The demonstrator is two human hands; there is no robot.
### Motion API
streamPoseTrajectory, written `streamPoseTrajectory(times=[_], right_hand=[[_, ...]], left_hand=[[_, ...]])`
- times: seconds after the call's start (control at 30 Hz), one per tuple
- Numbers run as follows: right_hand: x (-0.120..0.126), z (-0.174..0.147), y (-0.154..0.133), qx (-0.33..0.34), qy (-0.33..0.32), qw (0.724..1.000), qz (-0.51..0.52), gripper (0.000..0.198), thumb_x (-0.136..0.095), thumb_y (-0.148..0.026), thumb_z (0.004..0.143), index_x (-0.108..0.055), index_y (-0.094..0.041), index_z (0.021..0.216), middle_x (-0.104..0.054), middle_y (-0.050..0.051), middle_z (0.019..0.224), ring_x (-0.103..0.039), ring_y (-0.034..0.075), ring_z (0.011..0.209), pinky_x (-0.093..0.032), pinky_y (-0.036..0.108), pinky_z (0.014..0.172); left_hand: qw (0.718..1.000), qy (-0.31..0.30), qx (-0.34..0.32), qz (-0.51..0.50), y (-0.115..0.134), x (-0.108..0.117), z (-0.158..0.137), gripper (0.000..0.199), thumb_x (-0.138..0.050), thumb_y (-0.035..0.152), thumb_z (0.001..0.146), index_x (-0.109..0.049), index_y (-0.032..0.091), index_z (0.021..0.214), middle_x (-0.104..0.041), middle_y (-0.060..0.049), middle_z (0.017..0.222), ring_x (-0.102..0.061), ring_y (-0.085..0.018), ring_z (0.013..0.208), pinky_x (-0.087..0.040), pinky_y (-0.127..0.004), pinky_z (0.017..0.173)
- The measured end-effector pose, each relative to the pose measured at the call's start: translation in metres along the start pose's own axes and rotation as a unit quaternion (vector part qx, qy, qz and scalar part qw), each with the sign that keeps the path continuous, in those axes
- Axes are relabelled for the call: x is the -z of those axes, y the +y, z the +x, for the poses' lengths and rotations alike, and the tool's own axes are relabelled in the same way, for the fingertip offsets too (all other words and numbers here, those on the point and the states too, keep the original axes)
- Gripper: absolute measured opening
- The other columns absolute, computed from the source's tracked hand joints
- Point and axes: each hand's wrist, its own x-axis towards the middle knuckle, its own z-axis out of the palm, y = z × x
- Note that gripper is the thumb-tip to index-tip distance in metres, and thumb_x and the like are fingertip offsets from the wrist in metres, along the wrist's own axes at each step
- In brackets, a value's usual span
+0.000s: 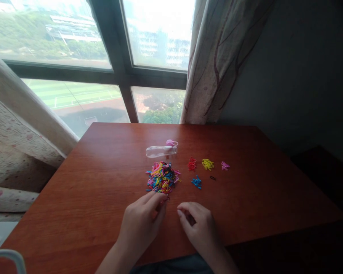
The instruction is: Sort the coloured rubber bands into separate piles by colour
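Note:
A mixed pile of small coloured elastic bands (161, 178) lies on the brown table. At the pile's near edge, my left hand (144, 215) has its thumb and forefinger pinched, with a small pinkish band showing at the tips. My right hand (198, 222) is a little to the right, apart from the pile, fingers curled and thumb close to the forefinger; whatever may be between them is hidden. Beyond it sit separate groups of red bands (191, 163), yellow bands (207, 164), blue bands (196, 182) and pink bands (225, 166), plus a single black band (213, 178).
Behind the pile a clear plastic bottle (160, 152) lies on its side, with a pink cap (171, 143) beside it. The table (103, 190) reaches back to a window between curtains (211, 68). At the lower left is a pale curved rail (11, 255).

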Motion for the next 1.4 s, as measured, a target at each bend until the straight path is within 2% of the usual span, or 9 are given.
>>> streamPoseTrajectory(times=[0.1, 0.2, 0.3, 0.37, 0.53, 0.77, 1.07, 1.3, 1.4], right_hand=[[-0.002, -0.003, -0.003, 0.006, -0.002, 0.999, -0.036, 0.016, -0.051, -0.014, 0.086, -0.061, -0.022, 0.077, -0.064, 0.000, 0.069, -0.061, 0.015, 0.064, -0.040, 0.023, 0.059], [-0.005, -0.004, -0.002, -0.002, -0.003, 0.998, -0.060, 0.016, -0.051, -0.012, 0.083, -0.061, -0.022, 0.075, -0.064, 0.000, 0.069, -0.062, 0.016, 0.065, -0.038, 0.024, 0.057], [-0.006, -0.005, 0.000, 0.003, -0.006, 0.999, -0.045, 0.016, -0.052, -0.013, 0.086, -0.065, -0.022, 0.083, -0.068, 0.002, 0.075, -0.064, 0.017, 0.069, -0.042, 0.024, 0.062], [-0.006, -0.004, 0.000, 0.007, -0.001, 0.999, -0.034, 0.017, -0.052, -0.014, 0.087, -0.066, -0.022, 0.085, -0.070, 0.003, 0.078, -0.065, 0.018, 0.071, -0.044, 0.025, 0.065], [-0.004, -0.004, -0.001, 0.008, -0.003, 1.000, -0.013, 0.017, -0.053, -0.013, 0.087, -0.067, -0.023, 0.086, -0.070, 0.002, 0.078, -0.065, 0.019, 0.071, -0.044, 0.027, 0.064], [-0.006, -0.004, -0.001, 0.007, 0.001, 1.000, -0.016, 0.016, -0.053, -0.015, 0.089, -0.066, -0.023, 0.084, -0.070, 0.002, 0.078, -0.065, 0.018, 0.071, -0.045, 0.026, 0.066], [0.000, 0.007, 0.000, -0.018, -0.028, 0.999, 0.019, 0.016, -0.052, -0.016, 0.089, -0.066, -0.023, 0.087, -0.069, 0.001, 0.078, -0.064, 0.016, 0.071, -0.044, 0.024, 0.065], [0.000, 0.022, 0.001, -0.017, -0.037, 0.999, -0.007, 0.015, -0.053, -0.016, 0.089, -0.067, -0.022, 0.088, -0.070, 0.001, 0.079, -0.064, 0.016, 0.070, -0.045, 0.024, 0.068], [-0.002, 0.030, 0.001, -0.025, -0.038, 0.999, -0.017, 0.015, -0.054, -0.016, 0.089, -0.067, -0.022, 0.088, -0.070, 0.001, 0.079, -0.064, 0.016, 0.070, -0.044, 0.023, 0.067]], left_hand=[[0.995, -0.072, -0.070, -0.001, 0.028, -0.009, 0.038, 0.019, -0.048, 0.022, 0.092, -0.067, 0.024, 0.090, -0.069, -0.001, 0.080, -0.065, -0.013, 0.069, -0.045, -0.021, 0.060], [0.981, -0.176, -0.076, -0.006, 0.050, -0.028, 0.081, 0.015, -0.055, 0.021, 0.088, -0.069, 0.025, 0.092, -0.070, -0.001, 0.086, -0.066, -0.016, 0.074, -0.048, -0.024, 0.064], [0.976, -0.209, -0.063, 0.002, 0.062, -0.052, 0.114, 0.011, -0.060, 0.026, 0.090, -0.069, 0.022, 0.094, -0.070, -0.004, 0.094, -0.066, -0.017, 0.079, -0.053, -0.029, 0.072], [0.973, -0.226, -0.054, 0.006, 0.066, -0.067, 0.129, 0.019, -0.058, 0.032, 0.094, -0.066, 0.021, 0.107, -0.066, -0.007, 0.110, -0.065, -0.018, 0.091, -0.055, -0.033, 0.080], [0.967, -0.252, -0.044, 0.014, 0.072, -0.086, 0.141, 0.030, -0.058, 0.034, 0.094, -0.059, 0.021, 0.122, -0.059, -0.008, 0.126, -0.062, -0.021, 0.106, -0.054, -0.040, 0.088], [0.977, -0.204, -0.065, 0.012, 0.063, -0.062, 0.130, 0.017, -0.055, 0.025, 0.092, -0.072, 0.022, 0.090, -0.072, -0.007, 0.094, -0.068, -0.021, 0.083, -0.052, -0.030, 0.072], [0.996, -0.079, -0.020, -0.039, 0.020, -0.014, 0.064, 0.018, -0.052, 0.019, 0.090, -0.070, 0.023, 0.092, -0.073, -0.002, 0.090, -0.068, -0.015, 0.078, -0.048, -0.023, 0.068], [0.997, 0.009, -0.005, 0.074, -0.020, -0.004, 0.011, 0.025, -0.045, 0.026, 0.095, -0.066, 0.024, 0.108, -0.073, -0.003, 0.095, -0.068, -0.015, 0.074, -0.046, -0.023, 0.061], [0.996, 0.021, 0.021, 0.088, -0.031, -0.004, 0.002, 0.027, -0.043, 0.026, 0.095, -0.064, 0.023, 0.113, -0.072, -0.001, 0.085, -0.068, -0.015, 0.069, -0.045, -0.022, 0.057]])
